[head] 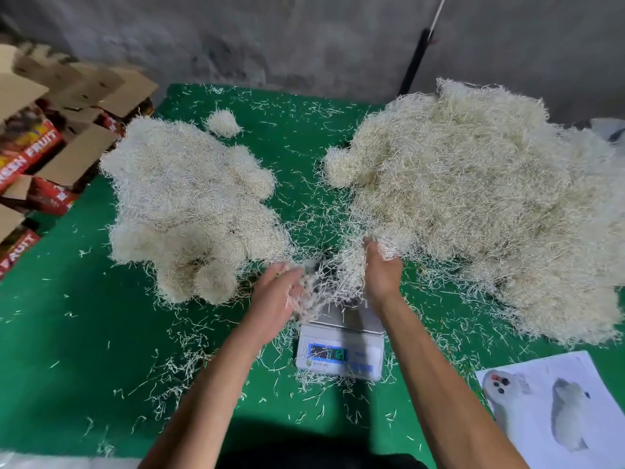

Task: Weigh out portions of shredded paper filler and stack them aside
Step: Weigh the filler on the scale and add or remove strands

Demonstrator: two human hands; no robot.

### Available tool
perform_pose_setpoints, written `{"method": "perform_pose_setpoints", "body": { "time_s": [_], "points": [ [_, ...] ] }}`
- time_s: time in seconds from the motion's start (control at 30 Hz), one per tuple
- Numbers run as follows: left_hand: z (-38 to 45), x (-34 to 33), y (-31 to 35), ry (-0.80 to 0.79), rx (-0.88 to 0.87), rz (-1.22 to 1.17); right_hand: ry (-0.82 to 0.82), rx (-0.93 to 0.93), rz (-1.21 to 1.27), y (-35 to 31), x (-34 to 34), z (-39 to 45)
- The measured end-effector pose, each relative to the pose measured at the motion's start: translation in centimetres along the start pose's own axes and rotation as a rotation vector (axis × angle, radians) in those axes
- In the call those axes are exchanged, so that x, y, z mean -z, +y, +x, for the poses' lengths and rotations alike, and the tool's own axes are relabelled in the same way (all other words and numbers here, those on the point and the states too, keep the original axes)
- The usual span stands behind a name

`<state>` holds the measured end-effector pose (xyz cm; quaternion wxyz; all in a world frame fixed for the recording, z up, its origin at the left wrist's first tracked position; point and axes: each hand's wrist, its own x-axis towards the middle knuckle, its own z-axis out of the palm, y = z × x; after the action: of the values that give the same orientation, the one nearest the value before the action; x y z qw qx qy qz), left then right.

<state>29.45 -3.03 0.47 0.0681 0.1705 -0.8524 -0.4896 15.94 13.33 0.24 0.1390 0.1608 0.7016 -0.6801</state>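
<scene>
On the green desk (101, 333), two cream, stringy heaps; both hands' fingers seemingly cup a blurred tuft (333, 275) over one scale (340, 350).

Both hands (382, 275) gather shredded paper (329, 282) over the scale (340, 350)

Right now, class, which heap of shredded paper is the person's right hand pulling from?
The big heap on the right. The right hand grips shreds at its near edge; the lumpy heap on the left lies untouched.

Scale (340, 346) sits between 2 filler piles (189, 204).
</scene>
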Motion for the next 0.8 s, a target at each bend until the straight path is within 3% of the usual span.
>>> {"method": "perform_pose_setpoints", "body": {
  "time_s": [0.1,0.17,0.23,0.33,0.43,0.63,0.8],
  "points": [
    [0.4,-1.6,1.6,-0.207,-0.088,0.112,0.021,0.038,-0.094,-0.6,-1.9,-0.9],
    [0.0,-2.4,1.1,-0.31,0.018,0.183,0.031,0.057,-0.01,-1.9,-2.0,-0.4],
    [0.3,-2.2,-1.2,-0.226,0.095,0.234,0.045,0.096,0.072,-3.7,-0.9,1.4],
    [2.0,-0.4,-4.4,-0.007,0.349,0.113,0.091,0.05,0.152,-6.0,1.3,3.1],
    [3.7,1.9,-6.3,0.017,0.637,-0.132,0.157,0.065,0.207,-5.5,2.6,4.2],
    [8.8,2.7,-4.4,0.08,0.64,-0.407,0.236,-0.104,0.309,-3.4,5.2,4.8],
    [12.7,-1.4,1.2,0.061,0.692,-0.494,0.248,-0.176,0.263,-2.9,7.3,5.0]
  ]
}}
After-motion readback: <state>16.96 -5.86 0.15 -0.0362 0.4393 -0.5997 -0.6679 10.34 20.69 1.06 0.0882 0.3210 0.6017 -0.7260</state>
